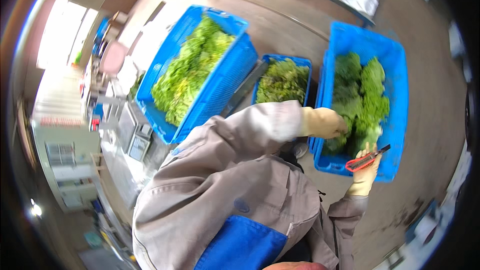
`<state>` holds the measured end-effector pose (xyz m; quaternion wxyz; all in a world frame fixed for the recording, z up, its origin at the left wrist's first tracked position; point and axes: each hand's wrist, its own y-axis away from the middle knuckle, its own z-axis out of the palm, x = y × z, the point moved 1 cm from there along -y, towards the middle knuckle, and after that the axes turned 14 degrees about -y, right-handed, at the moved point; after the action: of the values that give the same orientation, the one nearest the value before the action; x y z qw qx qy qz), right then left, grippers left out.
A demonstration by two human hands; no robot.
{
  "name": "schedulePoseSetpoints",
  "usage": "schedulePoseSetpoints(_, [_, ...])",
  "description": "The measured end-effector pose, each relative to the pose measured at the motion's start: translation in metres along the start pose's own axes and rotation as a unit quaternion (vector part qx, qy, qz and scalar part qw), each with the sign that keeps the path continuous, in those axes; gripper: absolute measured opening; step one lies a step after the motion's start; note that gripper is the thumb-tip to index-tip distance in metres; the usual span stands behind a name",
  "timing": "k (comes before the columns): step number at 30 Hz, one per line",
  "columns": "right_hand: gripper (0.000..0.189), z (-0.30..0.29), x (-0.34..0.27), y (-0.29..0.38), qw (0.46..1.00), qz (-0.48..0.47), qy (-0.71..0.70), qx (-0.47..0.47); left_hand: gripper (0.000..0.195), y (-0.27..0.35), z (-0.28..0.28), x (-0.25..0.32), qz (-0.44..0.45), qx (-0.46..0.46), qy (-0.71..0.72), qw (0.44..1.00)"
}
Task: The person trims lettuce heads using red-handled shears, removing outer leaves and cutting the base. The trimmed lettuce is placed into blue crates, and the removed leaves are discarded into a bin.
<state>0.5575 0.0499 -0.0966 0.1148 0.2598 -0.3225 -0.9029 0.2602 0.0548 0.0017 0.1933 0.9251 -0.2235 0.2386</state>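
Note:
My left hand, in a cream glove, reaches over the near left part of a blue plastic crate at the right. Its blurred fingertips are at the heads of leafy green lettuce inside; whether they grip a leaf cannot be told. At the crate's near end my right hand, also gloved, holds a utility knife with a red and black handle. The knife lies across the palm and fingers, its dark end pointing up and right. The fingers behind it are close to a pale lettuce base.
A smaller blue crate of leafy greens stands left of the lettuce crate. Farther left, a large blue crate holds more lettuce. Beside it are a digital scale and a metal worktable. A metal-framed table stands beyond.

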Motion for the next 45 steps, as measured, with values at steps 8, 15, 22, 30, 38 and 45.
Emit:
schedulePoseSetpoints(8, [0.043,0.086,0.109,-0.016,0.960,0.183,0.059,-0.205,0.040,0.313,-0.098,-0.148,-0.438,0.229,0.018,0.869])
schedulePoseSetpoints(15, [0.039,0.118,0.179,0.047,0.968,0.110,0.143,-0.177,0.055,0.528,-0.064,-0.289,-0.588,0.201,-0.118,0.775])
schedulePoseSetpoints(22, [0.033,0.089,0.202,0.062,0.975,0.069,0.193,-0.089,0.053,0.465,-0.030,-0.257,-0.378,-0.009,0.015,0.926])
schedulePoseSetpoints(30, [0.034,0.131,0.244,0.087,0.970,0.062,0.209,-0.112,0.060,0.460,0.114,-0.298,-0.261,0.125,-0.392,0.873])
schedulePoseSetpoints(38, [0.037,0.149,0.258,0.096,0.967,0.076,0.213,-0.116,0.104,0.491,0.034,-0.304,-0.203,0.075,-0.248,0.944])
schedulePoseSetpoints(45, [0.039,0.153,0.248,0.090,0.957,0.087,0.243,-0.137,0.102,0.523,-0.048,-0.296,-0.249,0.160,0.037,0.954])
